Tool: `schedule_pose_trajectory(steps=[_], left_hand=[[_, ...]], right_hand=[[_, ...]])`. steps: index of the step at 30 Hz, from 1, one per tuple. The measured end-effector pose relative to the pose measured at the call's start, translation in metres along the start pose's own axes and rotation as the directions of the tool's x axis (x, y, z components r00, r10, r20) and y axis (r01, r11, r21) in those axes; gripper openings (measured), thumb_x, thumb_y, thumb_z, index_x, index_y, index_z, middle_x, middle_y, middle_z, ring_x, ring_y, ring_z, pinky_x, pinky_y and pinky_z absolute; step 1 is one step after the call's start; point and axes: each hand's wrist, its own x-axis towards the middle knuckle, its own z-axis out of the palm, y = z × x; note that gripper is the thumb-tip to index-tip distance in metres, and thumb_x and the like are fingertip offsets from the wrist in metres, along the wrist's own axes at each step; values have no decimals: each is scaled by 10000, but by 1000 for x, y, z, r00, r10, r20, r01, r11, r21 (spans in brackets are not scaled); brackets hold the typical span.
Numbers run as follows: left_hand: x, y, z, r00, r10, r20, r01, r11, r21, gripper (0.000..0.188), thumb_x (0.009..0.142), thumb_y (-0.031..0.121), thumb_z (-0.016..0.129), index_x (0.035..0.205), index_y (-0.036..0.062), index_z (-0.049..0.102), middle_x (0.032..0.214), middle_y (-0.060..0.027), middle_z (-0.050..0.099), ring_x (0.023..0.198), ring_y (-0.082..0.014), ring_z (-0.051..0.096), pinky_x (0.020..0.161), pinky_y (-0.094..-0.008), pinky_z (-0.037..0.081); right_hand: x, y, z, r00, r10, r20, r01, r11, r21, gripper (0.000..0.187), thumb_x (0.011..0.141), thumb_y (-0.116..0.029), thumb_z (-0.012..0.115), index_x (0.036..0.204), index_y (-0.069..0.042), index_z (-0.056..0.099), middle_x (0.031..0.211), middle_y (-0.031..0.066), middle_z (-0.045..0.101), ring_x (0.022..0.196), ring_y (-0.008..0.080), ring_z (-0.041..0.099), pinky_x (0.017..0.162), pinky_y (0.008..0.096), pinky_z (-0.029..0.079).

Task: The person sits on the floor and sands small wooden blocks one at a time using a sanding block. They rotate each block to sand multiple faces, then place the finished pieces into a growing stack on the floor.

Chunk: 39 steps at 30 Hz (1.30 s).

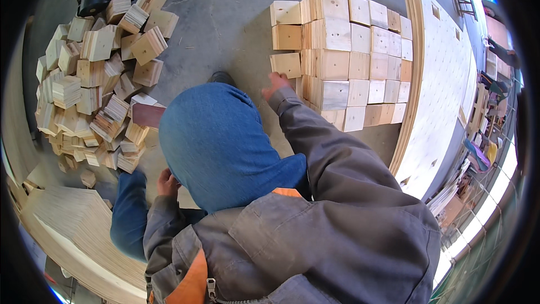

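My right arm reaches forward to a neat stack of square plywood blocks [336, 50]. My right hand [275, 84] is at the near edge of a single wooden block [286, 65] on the stack's left side; its fingers look apart, with the fingertips at or touching that block. My left hand [167, 183] is low beside my bent, blue-trousered knee [214, 141], which hides part of its fingers. I cannot see whether it holds anything. A reddish-brown flat piece [147, 115] juts out from behind the knee, next to a loose heap of plywood blocks [93, 73].
Large plywood sheets [444, 79] are stacked right of the blocks. Another plywood stack [79, 219] stands at the lower left. A dark machine with a cylindrical part [94, 0] sits behind the heap. Grey concrete floor [225, 17] lies between heap and stack. Shelves with clutter line the far right.
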Motion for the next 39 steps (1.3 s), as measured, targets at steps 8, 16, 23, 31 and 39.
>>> schedule_pose_trajectory(steps=[8, 16, 23, 31, 39], left_hand=[[8, -1, -6, 998, 15, 64, -22, 994, 104, 303, 961, 210, 621, 1203, 29, 613, 987, -58, 689, 837, -156, 660, 712, -296, 509], [14, -15, -6, 999, 28, 41, -30, 998, 47, 366, 949, 265, 619, 1244, 49, 614, 1028, -41, 697, 865, -162, 659, 775, -339, 493], [12, -6, -3, 998, 7, 70, -14, 994, 105, 406, 937, 295, 644, 1252, 42, 611, 1040, -40, 693, 875, -164, 653, 786, -338, 492], [21, -18, -9, 997, 15, 76, -22, 995, 98, 407, 937, 294, 655, 1255, 44, 613, 1011, -33, 693, 870, -143, 646, 757, -326, 496], [19, -19, -7, 997, 30, 66, -35, 996, 77, 370, 944, 276, 652, 1226, 39, 621, 990, -34, 691, 819, -134, 631, 735, -314, 496]], right_hand=[[28, -10, -24, 980, -196, -32, 180, 945, -273, 645, 875, -200, 654, 1471, -166, 410, 1603, 148, 259, 1226, 403, 585, 1023, 474, 502], [-9, 10, 1, 922, -274, 272, 358, 871, -337, 464, 917, -168, 577, 1371, -112, 494, 1227, 182, 644, 1133, 394, 636, 935, 495, 532], [-51, 18, -16, 988, -22, -151, -12, 976, -219, 1021, 736, -450, 814, 1567, -167, 293, 1526, 143, 376, 1401, 333, 396, 1121, 482, 366], [-25, -18, -18, 964, 186, -188, -228, 946, -232, 1117, 700, -465, 848, 1584, -168, 233, 1504, 177, 355, 1357, 372, 410, 1126, 460, 341], [30, 13, 5, 921, -360, -151, 234, 819, -524, 577, 909, -305, 633, 1433, -161, 441, 1516, 165, 386, 1350, 368, 428, 1130, 496, 326]])
